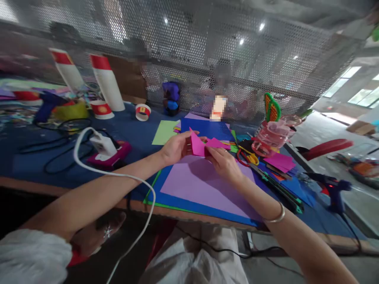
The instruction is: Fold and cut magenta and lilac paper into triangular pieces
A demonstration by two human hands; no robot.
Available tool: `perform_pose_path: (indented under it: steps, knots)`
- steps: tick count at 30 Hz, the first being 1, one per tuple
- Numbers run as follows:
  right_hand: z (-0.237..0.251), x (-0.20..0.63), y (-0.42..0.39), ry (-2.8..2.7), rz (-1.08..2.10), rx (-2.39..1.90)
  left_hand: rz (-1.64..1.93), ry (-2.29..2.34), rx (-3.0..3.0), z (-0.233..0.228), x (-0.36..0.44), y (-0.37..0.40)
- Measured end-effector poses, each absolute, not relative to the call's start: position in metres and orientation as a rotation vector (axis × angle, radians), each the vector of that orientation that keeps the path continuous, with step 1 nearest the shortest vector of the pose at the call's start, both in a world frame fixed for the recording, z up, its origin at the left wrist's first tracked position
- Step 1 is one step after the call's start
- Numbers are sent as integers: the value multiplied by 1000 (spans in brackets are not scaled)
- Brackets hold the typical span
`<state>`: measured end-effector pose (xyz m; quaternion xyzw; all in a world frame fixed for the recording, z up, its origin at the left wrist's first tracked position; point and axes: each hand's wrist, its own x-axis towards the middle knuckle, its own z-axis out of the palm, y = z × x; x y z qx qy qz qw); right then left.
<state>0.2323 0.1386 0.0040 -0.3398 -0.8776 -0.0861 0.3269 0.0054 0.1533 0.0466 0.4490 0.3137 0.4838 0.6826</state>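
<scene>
pink paper [199, 145] is being held just above the desk [142, 134], over a lilac sheet [204, 183] that is lying on a blue sheet [166, 197]. your left hand [174, 148] is pinching its left edge, thumb on top, likely steadying the fold. your right hand [223, 162] is pressing fingers together on the right flap, apparently creasing it. scissors [247, 157] are lying just beside your right hand, within reach. a white charger [103, 145] is resting well apart to the left.
</scene>
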Motion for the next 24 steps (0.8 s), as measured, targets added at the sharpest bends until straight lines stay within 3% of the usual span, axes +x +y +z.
perform_pose_path:
  steps: [15, 24]
  knots:
    - [5, 225, 135, -2171, 10, -949, 1135, 734, 1064, 49, 3, 152]
    - [16, 221, 128, -1929, 476, -987, 1149, 788, 1045, 52, 4, 152]
